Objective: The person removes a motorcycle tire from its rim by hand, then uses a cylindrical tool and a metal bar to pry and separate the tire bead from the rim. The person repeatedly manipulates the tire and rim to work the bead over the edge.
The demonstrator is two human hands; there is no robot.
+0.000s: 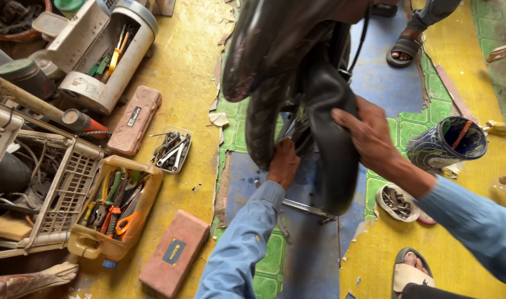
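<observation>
Yellow floor (186, 83), worn, with green and blue patches. Left of the black motorbike seat (333, 138): a cut plastic can of pliers (117, 207), a small tray of wrenches (172, 149), two reddish cases (172, 252). Right of it: a blue patterned cup (446, 144). Seat lifted, long axis running away from the camera, rear tip pointing down. Right hand (369, 138) clamped on its edge; left hand (283, 163) under it, grip closure not visible.

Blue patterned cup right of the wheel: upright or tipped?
Tipped. The blue patterned cup lies on its side, mouth facing right, an orange strip inside.
</observation>
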